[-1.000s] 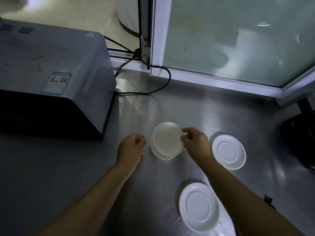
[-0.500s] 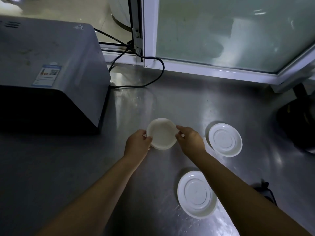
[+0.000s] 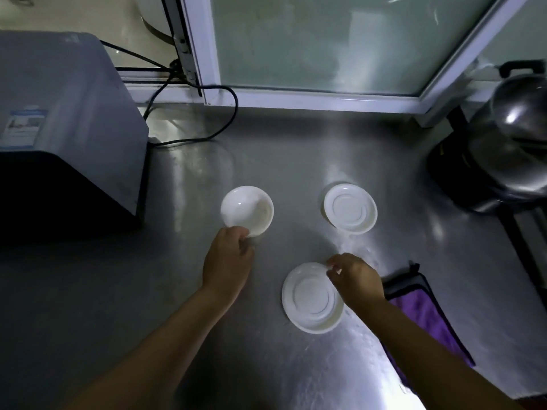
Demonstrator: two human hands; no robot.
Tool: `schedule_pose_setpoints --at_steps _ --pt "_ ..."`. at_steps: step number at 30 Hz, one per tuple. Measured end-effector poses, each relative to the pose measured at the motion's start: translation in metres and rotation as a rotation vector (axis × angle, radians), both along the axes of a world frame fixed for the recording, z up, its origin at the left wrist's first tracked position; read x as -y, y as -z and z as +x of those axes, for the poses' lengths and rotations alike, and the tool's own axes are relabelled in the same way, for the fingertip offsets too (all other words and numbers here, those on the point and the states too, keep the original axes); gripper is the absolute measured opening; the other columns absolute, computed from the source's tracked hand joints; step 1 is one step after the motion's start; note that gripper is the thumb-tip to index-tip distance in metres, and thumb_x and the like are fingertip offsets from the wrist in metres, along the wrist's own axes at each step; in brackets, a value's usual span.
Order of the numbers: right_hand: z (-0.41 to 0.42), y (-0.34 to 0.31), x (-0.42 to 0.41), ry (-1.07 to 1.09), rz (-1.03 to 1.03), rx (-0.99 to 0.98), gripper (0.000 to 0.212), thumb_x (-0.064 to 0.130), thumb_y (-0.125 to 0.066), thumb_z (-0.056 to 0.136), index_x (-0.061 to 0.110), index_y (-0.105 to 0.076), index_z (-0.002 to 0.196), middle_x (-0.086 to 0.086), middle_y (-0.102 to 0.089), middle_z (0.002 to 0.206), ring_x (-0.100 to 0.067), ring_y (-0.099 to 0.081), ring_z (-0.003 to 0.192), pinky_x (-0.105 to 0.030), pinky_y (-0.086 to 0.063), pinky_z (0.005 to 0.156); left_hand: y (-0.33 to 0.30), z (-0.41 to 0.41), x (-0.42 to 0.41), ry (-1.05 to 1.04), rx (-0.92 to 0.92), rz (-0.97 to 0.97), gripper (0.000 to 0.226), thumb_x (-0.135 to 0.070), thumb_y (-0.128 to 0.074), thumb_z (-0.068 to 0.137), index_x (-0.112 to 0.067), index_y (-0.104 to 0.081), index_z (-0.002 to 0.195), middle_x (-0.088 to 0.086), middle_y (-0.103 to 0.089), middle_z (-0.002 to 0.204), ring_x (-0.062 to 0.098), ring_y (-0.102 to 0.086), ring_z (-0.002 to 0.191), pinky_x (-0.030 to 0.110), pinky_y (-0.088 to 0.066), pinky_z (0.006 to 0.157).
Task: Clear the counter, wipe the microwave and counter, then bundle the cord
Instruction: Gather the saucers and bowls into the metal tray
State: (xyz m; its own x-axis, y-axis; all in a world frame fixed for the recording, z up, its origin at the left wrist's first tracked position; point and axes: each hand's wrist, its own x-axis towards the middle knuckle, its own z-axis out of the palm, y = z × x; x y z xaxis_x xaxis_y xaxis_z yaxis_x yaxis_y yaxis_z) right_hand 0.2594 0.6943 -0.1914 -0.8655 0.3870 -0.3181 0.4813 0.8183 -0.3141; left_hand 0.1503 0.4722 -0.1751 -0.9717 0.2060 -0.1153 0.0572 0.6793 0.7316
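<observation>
My left hand (image 3: 229, 255) grips the near rim of a stack of white bowls (image 3: 247, 210) on the steel counter (image 3: 88, 306). My right hand (image 3: 353, 276) has its curled fingers at the right rim of the near upturned white plate (image 3: 310, 297). A second upturned white plate (image 3: 350, 208) lies farther back to the right. The grey microwave (image 3: 68, 113) stands at the left. Its black cord (image 3: 219, 125) loops behind it toward the window frame.
A purple cloth (image 3: 426, 315) with black edging lies at the right, partly under my right forearm. A shiny metal pot (image 3: 509, 143) stands on a black base at the far right. A frosted window (image 3: 325, 39) runs along the back.
My right hand let go of the bowls and moved down to the near plate. My left hand now holds the bowls alone. The view shifted, revealing the cloth and pot.
</observation>
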Motion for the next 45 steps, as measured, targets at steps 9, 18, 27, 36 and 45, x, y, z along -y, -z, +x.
schedule_pose_setpoints --at_steps 9,18,27,36,45 --pt "0.018 0.017 -0.005 0.159 0.035 0.067 0.019 0.032 -0.056 0.088 0.016 -0.063 0.094 -0.005 -0.065 0.098 -0.025 -0.06 0.094 -0.027 -0.04 0.069 0.008 0.025 -0.015 0.087 0.095 0.014 0.02 -0.013 -0.057 0.081 -0.032 -0.056 0.086 -0.018 -0.057 0.082 0.005 -0.055 0.078 0.022 -0.042 0.069" --pt "-0.024 -0.014 -0.066 0.617 -0.281 -0.28 0.004 0.016 -0.064 0.083 0.013 -0.061 0.083 -0.008 -0.067 0.086 -0.028 -0.064 0.082 -0.036 -0.051 0.075 0.0 0.016 -0.018 0.081 0.043 0.049 0.016 -0.012 -0.058 0.085 -0.026 -0.064 0.09 -0.009 -0.064 0.084 0.009 -0.058 0.076 0.019 -0.041 0.066" --pt "-0.078 -0.004 -0.105 0.854 -0.289 -0.358 0.006 0.017 -0.061 0.083 0.014 -0.059 0.088 -0.004 -0.061 0.082 -0.026 -0.061 0.079 -0.036 -0.053 0.071 -0.001 -0.004 -0.014 -0.003 0.003 0.06 0.026 -0.008 -0.056 0.085 -0.034 -0.057 0.083 -0.016 -0.057 0.075 -0.002 -0.054 0.071 -0.001 -0.036 0.061" --pt "-0.07 0.013 -0.109 0.73 -0.097 -0.202 0.015 0.02 -0.059 0.084 0.013 -0.055 0.096 -0.003 -0.056 0.084 -0.022 -0.054 0.073 -0.028 -0.041 0.061 -0.002 -0.021 -0.011 -0.14 -0.011 0.074 0.022 -0.01 -0.059 0.083 -0.024 -0.059 0.099 -0.01 -0.056 0.093 0.0 -0.055 0.076 0.009 -0.037 0.062" --pt "-0.072 0.02 -0.096 0.758 -0.136 -0.196 0.016 0.014 -0.06 0.08 0.011 -0.06 0.095 0.0 -0.052 0.073 -0.021 -0.051 0.068 -0.025 -0.037 0.059 0.011 -0.047 -0.009 -0.265 0.137 -0.006 0.034 -0.02 -0.062 0.084 -0.007 -0.05 0.113 0.007 -0.059 0.099 0.02 -0.058 0.078 0.029 -0.042 0.062"
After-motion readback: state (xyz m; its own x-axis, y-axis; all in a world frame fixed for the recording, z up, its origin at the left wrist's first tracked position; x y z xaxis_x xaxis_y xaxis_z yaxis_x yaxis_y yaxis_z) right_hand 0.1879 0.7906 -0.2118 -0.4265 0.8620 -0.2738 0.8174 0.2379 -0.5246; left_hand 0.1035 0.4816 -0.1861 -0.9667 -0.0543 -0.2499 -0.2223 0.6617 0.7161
